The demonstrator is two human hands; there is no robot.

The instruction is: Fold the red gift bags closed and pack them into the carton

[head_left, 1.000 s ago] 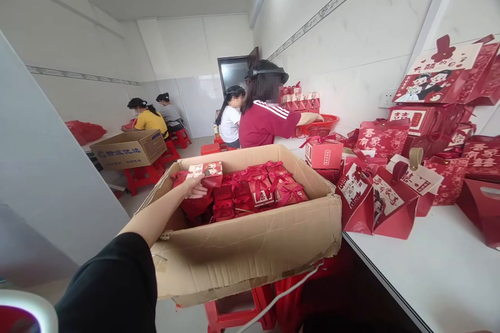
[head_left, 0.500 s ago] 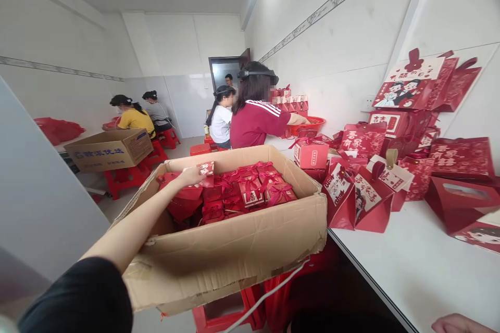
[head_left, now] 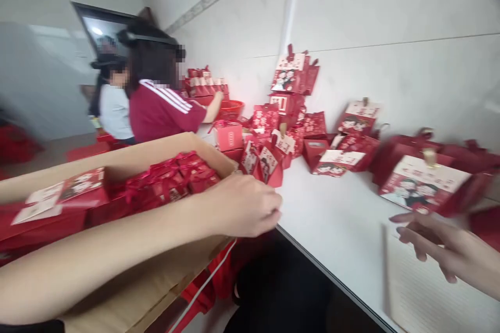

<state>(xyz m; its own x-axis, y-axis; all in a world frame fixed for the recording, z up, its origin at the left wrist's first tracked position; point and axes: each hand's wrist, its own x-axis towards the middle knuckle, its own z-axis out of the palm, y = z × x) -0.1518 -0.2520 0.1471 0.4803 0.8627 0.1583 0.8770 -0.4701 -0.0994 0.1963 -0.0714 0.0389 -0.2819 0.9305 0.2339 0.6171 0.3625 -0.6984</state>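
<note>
Hands well apart. Left hand just off centre toward 6 o'clock, in front of the carton's near-right corner; fingers curled, blurred, can't tell if it grips anything. Right hand at 4 o'clock, fingers loosely spread above a pale lined pad on the white worktop; contact unclear. Carton at 8 o'clock, small red boxes inside. Couple-print gift bag at 3, just beyond right hand. Maroon-topped co-worker near 10.

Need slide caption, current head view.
Left hand by an open carton of red gift boxes; right hand near a printed gift bag on a white table.
</note>
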